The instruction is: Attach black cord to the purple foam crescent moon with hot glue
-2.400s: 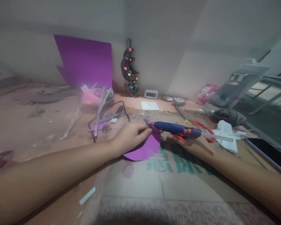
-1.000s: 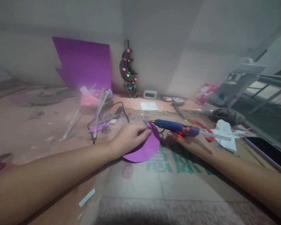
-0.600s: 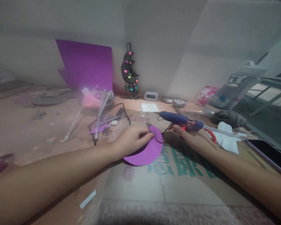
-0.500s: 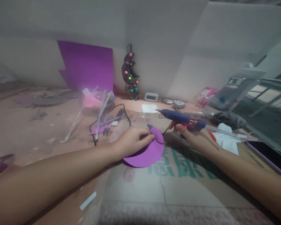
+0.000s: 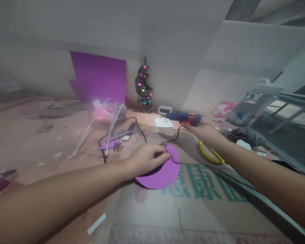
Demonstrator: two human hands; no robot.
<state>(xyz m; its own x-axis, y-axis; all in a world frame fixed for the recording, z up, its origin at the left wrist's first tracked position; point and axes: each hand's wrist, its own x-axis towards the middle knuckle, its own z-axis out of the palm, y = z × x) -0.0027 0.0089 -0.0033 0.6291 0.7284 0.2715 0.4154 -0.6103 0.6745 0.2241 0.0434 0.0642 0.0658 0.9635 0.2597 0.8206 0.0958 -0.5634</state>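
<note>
My left hand (image 5: 148, 160) lies closed on a purple paper cutout (image 5: 162, 176) with a curved edge, its thumb and fingertips on the upper part. Grey yarn (image 5: 173, 157) runs along the cutout's upper right edge, and the hand hides the left side. Farther back, my right hand (image 5: 199, 130) is wrapped around a blue hot glue gun (image 5: 179, 117), blurred, with its nozzle pointing left above a white paper square (image 5: 164, 122). An orange-red light glows on the gun. Its black cord (image 5: 176, 136) trails down behind the cutout.
Yellow-handled scissors (image 5: 210, 154) lie beneath my right forearm. Glue sticks (image 5: 112, 123), a pink bag (image 5: 103, 112) and a cutter (image 5: 130, 128) are at left. Against the wall stand a decorated dark crescent (image 5: 142, 83) and a purple sheet (image 5: 101, 76). Grey yarn (image 5: 247, 135) sits right.
My right hand has carried the glue gun back and left, toward the white paper square. The yellow scissors have come into sight under my forearm. My left hand stays on the cutout.
</note>
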